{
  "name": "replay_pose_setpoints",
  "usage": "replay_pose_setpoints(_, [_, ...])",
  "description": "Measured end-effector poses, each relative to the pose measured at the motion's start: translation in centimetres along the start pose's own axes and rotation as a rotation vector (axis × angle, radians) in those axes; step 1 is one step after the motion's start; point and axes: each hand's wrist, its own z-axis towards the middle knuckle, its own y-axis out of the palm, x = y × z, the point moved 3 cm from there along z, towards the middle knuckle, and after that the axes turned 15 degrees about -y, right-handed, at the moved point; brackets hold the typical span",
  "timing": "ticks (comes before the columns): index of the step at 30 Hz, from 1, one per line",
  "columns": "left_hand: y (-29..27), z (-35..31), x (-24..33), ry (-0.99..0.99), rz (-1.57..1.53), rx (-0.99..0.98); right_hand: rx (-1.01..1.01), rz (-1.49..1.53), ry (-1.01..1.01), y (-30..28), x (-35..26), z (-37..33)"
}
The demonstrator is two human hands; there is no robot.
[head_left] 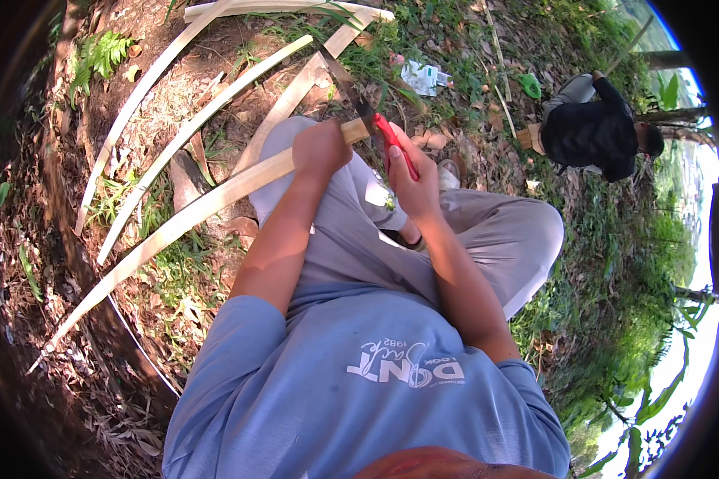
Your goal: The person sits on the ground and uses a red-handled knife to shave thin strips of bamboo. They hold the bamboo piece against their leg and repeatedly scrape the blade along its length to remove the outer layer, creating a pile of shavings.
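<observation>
A: The blue shirt [407, 327] is nearest; grey trousers [499, 231] follow. State of each hand?

B: The left hand [321, 149] grips a wooden strip [208, 198], which lies across the left leg. The right hand [415, 182] grasps a red-handled tool [389, 137], its blade at the strip's right end

A: Beyond these?

B: Loose slats [299, 85] rest on the ground [164, 32]; farther off is another person [587, 132]

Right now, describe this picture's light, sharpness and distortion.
All head view: sunlight dapples the ground; the sky at right is blown out; corners fall black; the held wooden strip looks curved, perhaps partly from the fisheye; the left hand and right hand look fairly sharp.
</observation>
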Motion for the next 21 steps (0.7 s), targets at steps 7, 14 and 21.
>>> replay_pose_setpoints(7, [0.1, 0.0, 0.0, -0.017, 0.016, 0.003, -0.096, -0.239, 0.005, -1.7, -2.1, -1.8])
replay_pose_setpoints(14, [-0.7, 0.1, 0.3, -0.022, 0.036, -0.072, -0.059, -0.225, 0.105, -4.2, -4.5, -6.0])
replay_pose_setpoints(21, [-0.6, 0.6, -0.2, -0.01, 0.027, -0.097, -0.125, -0.326, 0.175, -8.4, -12.0, -13.0])
